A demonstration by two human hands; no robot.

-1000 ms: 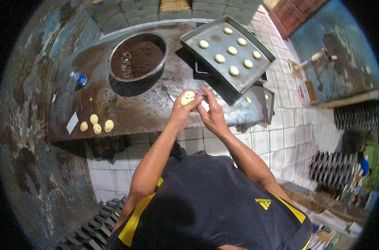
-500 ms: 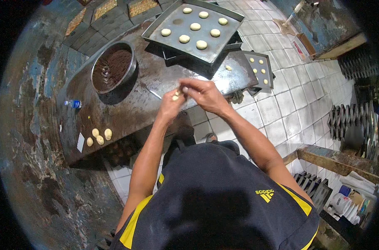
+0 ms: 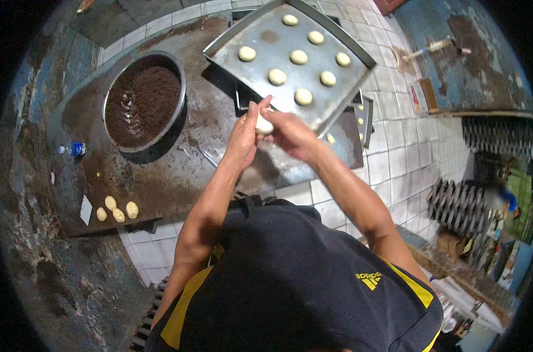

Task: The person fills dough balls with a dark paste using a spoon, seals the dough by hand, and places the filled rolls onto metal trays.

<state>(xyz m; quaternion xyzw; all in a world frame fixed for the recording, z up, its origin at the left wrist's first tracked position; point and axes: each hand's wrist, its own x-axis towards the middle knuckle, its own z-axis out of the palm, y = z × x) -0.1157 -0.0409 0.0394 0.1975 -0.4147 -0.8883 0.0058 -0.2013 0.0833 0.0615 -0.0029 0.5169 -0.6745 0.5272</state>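
A pale, smooth dough ball [image 3: 264, 125] sits between my two hands in front of the big tray. My left hand [image 3: 242, 139] cups it from the left, fingers pointing away from me. From the right, my right hand [image 3: 293, 136] closes round it, so part of the ball is hidden. Just beyond is a square metal tray [image 3: 249, 73] bearing several round dough balls, spaced apart. Several more dough balls [image 3: 119, 215] lie grouped at the table's near left corner.
A large metal bowl [image 3: 180, 102] of dark brown crumbly filling [image 3: 152, 100] stands on the worn table [image 3: 167, 182]. Left of it lies a small plastic bottle [image 3: 73, 149]. A white card [image 3: 86, 210] is near the table's left edge. Another tray [image 3: 367, 123] shows past the right end.
The dough between my hands has gone from a small, mostly hidden piece to a rounded ball. My hands are nearer the big tray, and the view has shifted, bringing the table closer.
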